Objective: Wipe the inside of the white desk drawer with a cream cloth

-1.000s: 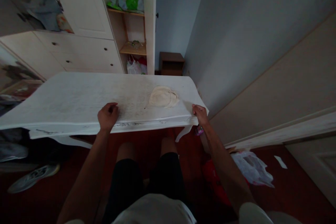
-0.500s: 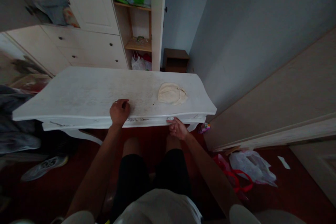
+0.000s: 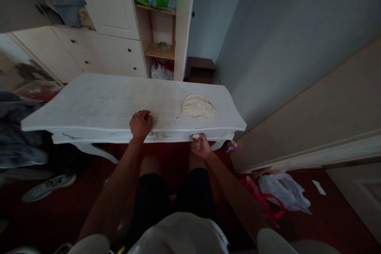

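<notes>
A white table (image 3: 113, 99) with a curved front edge and carved trim stands before me, its top smudged with grey dirt. My left hand (image 3: 141, 124) rests at the front edge of the top, fingers loosely curled, with nothing visible in them. At the right part of the table's front, my right hand (image 3: 201, 145) has its thumb and fingers around a small white drawer knob (image 3: 195, 136). The drawer front looks flush with the table. A folded cream cloth (image 3: 197, 106) lies on the top, beyond my right hand.
Behind the table stands a white wardrobe (image 3: 104, 47) with open doors and bags on its shelves. A small brown cabinet (image 3: 201, 67) sits by the wall. On the red floor are a plastic bag (image 3: 282, 192) at right and a shoe (image 3: 49, 188) at left.
My right hand's fingers have closed round the drawer knob, which they were touching before. My left hand stays curled at the table edge. The view has shifted slightly.
</notes>
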